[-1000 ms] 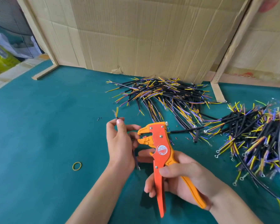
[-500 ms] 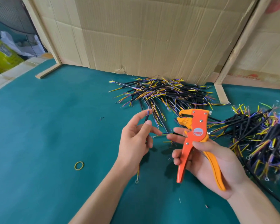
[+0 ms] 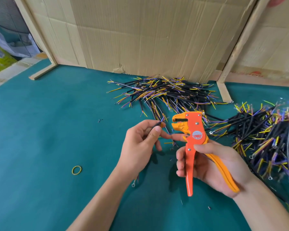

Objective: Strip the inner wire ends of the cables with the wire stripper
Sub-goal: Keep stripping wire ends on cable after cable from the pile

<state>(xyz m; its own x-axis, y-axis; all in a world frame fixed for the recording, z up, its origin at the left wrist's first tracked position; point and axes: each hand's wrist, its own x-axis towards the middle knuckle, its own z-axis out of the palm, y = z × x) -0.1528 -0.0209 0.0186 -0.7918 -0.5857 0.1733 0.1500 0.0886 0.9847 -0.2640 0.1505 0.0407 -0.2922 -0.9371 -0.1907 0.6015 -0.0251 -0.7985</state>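
My left hand (image 3: 140, 144) now pinches a cable (image 3: 154, 126) at frame centre. My right hand (image 3: 212, 165) grips the wire stripper (image 3: 192, 140), raised beside it, mouth agape. Next wire end seems ready for stripping.

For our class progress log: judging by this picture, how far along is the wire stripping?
Done, probably: the pile by the cardboard, though stripped ends are too small to confirm. In hand: the left hand pinches one cable, its wire ends just outside the open jaws of the stripper gripped by the right hand. Left: likely the right heap.
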